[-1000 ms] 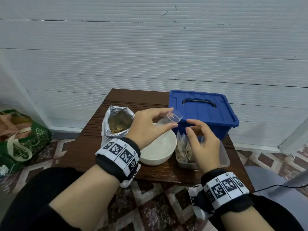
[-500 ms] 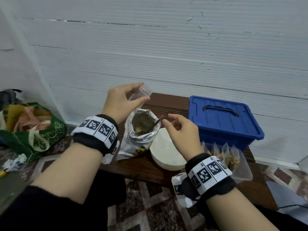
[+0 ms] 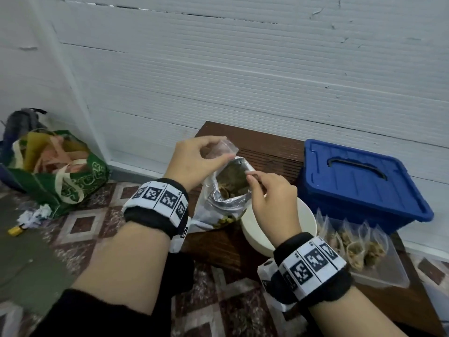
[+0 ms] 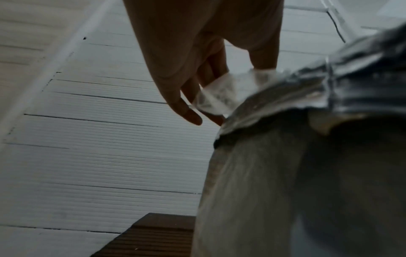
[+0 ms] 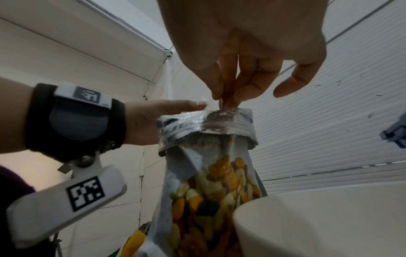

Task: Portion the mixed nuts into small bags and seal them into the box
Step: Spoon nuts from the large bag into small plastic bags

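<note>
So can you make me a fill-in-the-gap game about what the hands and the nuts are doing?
1. The left hand holds a small clear plastic ____ above the foil nut pouch.
2. The right hand pinches something thin at the pouch's ____.
3. The box with the closed lid is coloured ____.
4. The round bowl beside the pouch is coloured ____.

Missing words: bag; mouth; blue; white

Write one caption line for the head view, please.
Left hand holds a small clear plastic bag above the open silver foil nut bag; right hand pinches its rim.
</note>
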{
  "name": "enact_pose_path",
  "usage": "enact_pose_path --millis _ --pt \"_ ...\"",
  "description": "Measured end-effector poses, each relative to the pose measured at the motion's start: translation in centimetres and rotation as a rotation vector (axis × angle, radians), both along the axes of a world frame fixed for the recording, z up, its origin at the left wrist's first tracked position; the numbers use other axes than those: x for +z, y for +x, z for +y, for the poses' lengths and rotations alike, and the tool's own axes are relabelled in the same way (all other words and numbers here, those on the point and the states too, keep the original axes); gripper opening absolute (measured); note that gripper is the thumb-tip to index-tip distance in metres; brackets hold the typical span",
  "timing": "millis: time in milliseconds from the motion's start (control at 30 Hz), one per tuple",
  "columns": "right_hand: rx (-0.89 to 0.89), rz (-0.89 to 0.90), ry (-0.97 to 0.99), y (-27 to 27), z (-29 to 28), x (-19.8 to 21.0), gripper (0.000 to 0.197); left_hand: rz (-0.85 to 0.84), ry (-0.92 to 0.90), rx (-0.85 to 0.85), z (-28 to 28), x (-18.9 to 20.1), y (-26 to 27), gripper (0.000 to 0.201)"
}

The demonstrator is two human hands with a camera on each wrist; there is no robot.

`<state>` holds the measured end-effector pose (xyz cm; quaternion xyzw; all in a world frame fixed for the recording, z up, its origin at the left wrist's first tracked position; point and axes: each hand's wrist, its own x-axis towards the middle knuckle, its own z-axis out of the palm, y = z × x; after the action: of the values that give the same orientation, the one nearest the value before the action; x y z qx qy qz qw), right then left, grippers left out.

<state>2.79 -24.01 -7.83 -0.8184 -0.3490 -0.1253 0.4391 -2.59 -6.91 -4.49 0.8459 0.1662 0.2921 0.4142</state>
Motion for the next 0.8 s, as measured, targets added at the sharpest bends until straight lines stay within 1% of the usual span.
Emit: enact_pose_path --millis 67,133,200,300,367,433,567,633,733,800 --pt "0.029 -0.032 0.000 -0.1 0.1 0.3 0.026 0.025 0.008 -0.027 0.2 -0.1 0.0 0.044" --pt "0.042 -0.063 0.021 0.4 0.1 0.7 0.025 0.036 0.022 -0.042 0.2 -0.1 0.0 0.042" --pt "0.033 -0.131 0.009 0.9 -0.1 1.0 0.022 0.043 0.036 -0.046 0.2 -0.1 -0.1 0.040" --pt "-0.026 -0.288 -0.146 1.1 -0.1 0.9 0.019 0.072 0.058 -0.052 0.2 0.0 -0.1 0.034" --pt "-0.027 -0.301 -0.219 0.9 0.0 0.5 0.017 0.096 0.082 -0.054 0.1 0.1 0.0 0.028" --pt "-0.021 -0.221 -0.224 1.0 0.1 0.3 0.016 0.115 0.103 -0.052 0.1 0.2 0.0 0.027" --pt "-0.059 0.041 -0.153 1.8 0.1 0.6 0.020 0.143 0.121 -0.051 -0.2 0.3 0.0 0.029" --pt "-0.083 0.100 -0.084 2.0 0.2 1.0 0.021 0.149 0.121 -0.054 -0.2 0.3 0.0 0.031" --pt "-0.112 0.159 -0.038 2.0 0.4 1.1 0.023 0.154 0.110 -0.055 -0.2 0.4 -0.1 0.036" --pt "-0.138 0.225 0.010 2.2 0.5 1.2 0.028 0.154 0.097 -0.059 -0.2 0.4 -0.1 0.037"
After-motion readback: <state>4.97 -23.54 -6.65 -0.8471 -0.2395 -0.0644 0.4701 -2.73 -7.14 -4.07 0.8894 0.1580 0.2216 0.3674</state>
